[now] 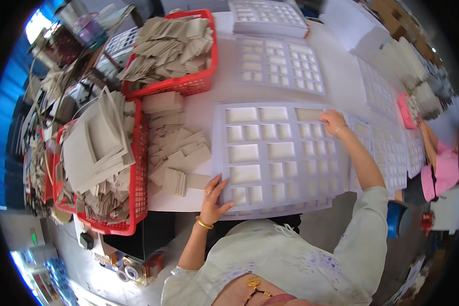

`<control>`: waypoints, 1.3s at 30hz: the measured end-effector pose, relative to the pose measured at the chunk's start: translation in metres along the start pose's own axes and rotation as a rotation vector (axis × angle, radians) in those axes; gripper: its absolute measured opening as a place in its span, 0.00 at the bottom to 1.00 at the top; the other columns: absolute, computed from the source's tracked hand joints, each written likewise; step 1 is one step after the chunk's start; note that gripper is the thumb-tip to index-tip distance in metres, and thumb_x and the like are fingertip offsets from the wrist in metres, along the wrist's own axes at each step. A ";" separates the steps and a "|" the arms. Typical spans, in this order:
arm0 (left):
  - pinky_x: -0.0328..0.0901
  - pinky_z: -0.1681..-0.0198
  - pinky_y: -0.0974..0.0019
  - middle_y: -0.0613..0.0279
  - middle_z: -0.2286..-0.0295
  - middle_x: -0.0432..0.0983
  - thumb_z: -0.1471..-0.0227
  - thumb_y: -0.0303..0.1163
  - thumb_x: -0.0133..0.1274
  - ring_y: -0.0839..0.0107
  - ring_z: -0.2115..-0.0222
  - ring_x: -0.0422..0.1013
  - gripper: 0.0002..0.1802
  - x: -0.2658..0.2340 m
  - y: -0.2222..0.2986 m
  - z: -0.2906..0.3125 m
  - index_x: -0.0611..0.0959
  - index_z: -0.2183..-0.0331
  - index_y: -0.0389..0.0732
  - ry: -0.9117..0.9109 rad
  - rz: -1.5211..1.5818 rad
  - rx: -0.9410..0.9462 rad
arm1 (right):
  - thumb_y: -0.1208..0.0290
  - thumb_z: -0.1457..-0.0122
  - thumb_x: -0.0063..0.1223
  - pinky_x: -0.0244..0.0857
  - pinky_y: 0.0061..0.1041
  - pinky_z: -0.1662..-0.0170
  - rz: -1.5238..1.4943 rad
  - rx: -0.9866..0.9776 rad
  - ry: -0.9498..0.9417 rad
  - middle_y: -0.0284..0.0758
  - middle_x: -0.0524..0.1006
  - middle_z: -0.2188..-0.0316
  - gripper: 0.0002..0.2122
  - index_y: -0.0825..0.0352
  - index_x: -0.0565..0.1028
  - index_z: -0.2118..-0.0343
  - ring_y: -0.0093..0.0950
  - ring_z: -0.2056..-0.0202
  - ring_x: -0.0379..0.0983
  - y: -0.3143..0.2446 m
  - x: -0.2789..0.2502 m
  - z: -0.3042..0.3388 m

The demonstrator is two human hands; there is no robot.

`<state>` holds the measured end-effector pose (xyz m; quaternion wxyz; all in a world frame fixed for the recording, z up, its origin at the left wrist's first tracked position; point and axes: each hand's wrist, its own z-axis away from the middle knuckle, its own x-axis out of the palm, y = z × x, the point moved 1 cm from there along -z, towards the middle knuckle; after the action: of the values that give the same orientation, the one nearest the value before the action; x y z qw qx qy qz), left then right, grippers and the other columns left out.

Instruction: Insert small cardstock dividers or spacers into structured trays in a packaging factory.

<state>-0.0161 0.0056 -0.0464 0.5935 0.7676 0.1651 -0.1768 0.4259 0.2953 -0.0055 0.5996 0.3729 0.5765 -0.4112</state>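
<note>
In front of me on the table lies a white frame sheet (263, 140) with rows of square and rectangular compartments. It rests on similar sheets, whose edges show below it. My left hand (214, 200) is at its lower left edge, fingers and thumb apart, a gold bangle on the wrist. At the top right compartment, my right hand (333, 121) has its fingers bent together over the corner. That compartment looks beige inside; whatever the fingertips hold, if anything, is hidden. Left of the sheet, loose grey cardboard pieces (188, 153) are heaped close to my left hand.
Red plastic baskets (213, 46) full of cardboard pieces stand to the left and far left. More compartment sheets (283, 64) lie farther back, with a stack (269, 18) behind them. Another person in pink (441, 173) works at the right, beside a pink basket (407, 109).
</note>
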 end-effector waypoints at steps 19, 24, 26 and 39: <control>0.56 0.45 0.56 0.52 0.46 0.61 0.68 0.35 0.66 0.53 0.47 0.60 0.42 -0.006 0.003 -0.009 0.71 0.47 0.43 0.037 0.003 0.053 | 0.63 0.52 0.55 0.61 0.36 0.61 -0.097 -0.306 0.440 0.28 0.78 0.73 0.03 0.52 0.78 0.75 0.30 0.66 0.73 -0.302 -0.090 -0.295; 0.57 0.45 0.56 0.54 0.46 0.61 0.67 0.36 0.66 0.54 0.46 0.59 0.42 -0.003 -0.001 -0.004 0.71 0.47 0.45 0.037 0.033 0.043 | 0.66 0.54 0.59 0.59 0.36 0.50 0.108 -0.349 0.335 0.28 0.76 0.59 0.16 0.54 0.75 0.59 0.29 0.52 0.69 -0.375 -0.080 -0.336; 0.56 0.45 0.56 0.58 0.45 0.60 0.66 0.39 0.65 0.56 0.45 0.58 0.41 -0.004 0.000 -0.004 0.70 0.46 0.46 0.022 0.045 0.029 | 0.67 0.54 0.59 0.58 0.36 0.50 0.162 -0.329 0.332 0.28 0.75 0.59 0.16 0.53 0.74 0.59 0.29 0.51 0.68 -0.391 -0.071 -0.351; 0.55 0.44 0.58 0.60 0.44 0.59 0.66 0.38 0.65 0.58 0.44 0.57 0.42 -0.008 -0.004 -0.008 0.70 0.46 0.48 -0.001 0.053 -0.023 | 0.70 0.54 0.57 0.57 0.38 0.46 0.212 -0.193 -0.036 0.33 0.76 0.56 0.21 0.51 0.73 0.53 0.29 0.51 0.70 -0.392 -0.078 -0.384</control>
<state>-0.0242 0.0140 -0.0438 0.6068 0.7647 0.1464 -0.1597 -0.0829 0.5034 0.0610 0.6831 0.3650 0.5596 -0.2949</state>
